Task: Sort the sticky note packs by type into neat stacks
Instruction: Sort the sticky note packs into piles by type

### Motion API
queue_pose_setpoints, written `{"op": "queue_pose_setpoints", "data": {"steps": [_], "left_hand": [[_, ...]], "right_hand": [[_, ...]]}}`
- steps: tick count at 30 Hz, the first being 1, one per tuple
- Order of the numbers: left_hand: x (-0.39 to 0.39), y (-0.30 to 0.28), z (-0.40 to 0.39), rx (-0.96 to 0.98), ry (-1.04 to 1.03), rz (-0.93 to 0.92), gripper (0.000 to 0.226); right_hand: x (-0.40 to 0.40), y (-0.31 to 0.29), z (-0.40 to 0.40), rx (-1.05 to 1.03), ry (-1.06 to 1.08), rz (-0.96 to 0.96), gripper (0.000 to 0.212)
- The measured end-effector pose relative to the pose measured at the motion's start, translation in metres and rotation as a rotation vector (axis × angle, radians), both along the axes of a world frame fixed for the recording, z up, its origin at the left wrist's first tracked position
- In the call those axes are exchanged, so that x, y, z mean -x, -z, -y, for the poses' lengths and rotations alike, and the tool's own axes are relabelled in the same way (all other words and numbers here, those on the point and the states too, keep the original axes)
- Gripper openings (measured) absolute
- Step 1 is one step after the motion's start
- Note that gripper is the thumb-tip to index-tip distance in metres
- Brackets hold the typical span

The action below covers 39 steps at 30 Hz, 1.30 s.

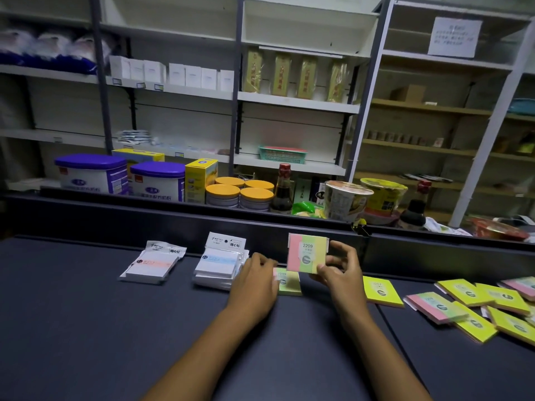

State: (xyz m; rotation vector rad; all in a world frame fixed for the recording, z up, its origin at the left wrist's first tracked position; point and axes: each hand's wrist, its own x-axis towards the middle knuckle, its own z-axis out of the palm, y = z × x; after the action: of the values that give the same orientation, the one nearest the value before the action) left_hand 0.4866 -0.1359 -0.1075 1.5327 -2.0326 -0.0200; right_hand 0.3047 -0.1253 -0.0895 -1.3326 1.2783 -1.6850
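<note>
My right hand (337, 269) pinches a pink, green and yellow striped pack (304, 253) marked 2209 and holds it upright above the dark counter. Directly below lies a second striped pack (289, 283), and my left hand (254, 279) rests curled against its left edge. Left of that hand sits a stack of white packs with a blue band (218, 263). Further left is a stack of white packs with an orange band (152, 266). One yellow pack (380, 290) lies flat just right of my right hand.
A loose spread of yellow and striped packs (477, 309) covers the counter's right end. A raised dark ledge (188, 218) runs behind the stacks, with tins, jars, bottles and cup noodles beyond it. Shelving fills the background.
</note>
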Motion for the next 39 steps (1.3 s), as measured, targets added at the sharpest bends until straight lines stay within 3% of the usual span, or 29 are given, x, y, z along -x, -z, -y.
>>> {"op": "queue_pose_setpoints", "data": {"steps": [3, 6, 16, 28, 39], "left_hand": [[-0.020, -0.023, 0.003, 0.150, -0.015, 0.057, 0.037], [-0.042, -0.030, 0.007, 0.220, -0.090, 0.193, 0.031], [-0.047, -0.015, 0.005, 0.229, -0.112, 0.095, 0.026], [-0.044, -0.012, 0.004, 0.216, -0.104, 0.068, 0.023], [-0.035, -0.018, -0.001, 0.188, -0.028, 0.071, 0.022]], "right_hand": [[0.000, -0.001, -0.003, 0.018, -0.003, -0.113, 0.048], [-0.004, 0.001, -0.006, 0.024, -0.037, -0.178, 0.034], [-0.017, 0.013, 0.000, -0.110, -0.143, -0.224, 0.023], [-0.020, 0.025, 0.003, -0.080, 0.000, -0.790, 0.024], [0.000, 0.016, -0.012, -0.051, -0.013, -0.842, 0.026]]}}
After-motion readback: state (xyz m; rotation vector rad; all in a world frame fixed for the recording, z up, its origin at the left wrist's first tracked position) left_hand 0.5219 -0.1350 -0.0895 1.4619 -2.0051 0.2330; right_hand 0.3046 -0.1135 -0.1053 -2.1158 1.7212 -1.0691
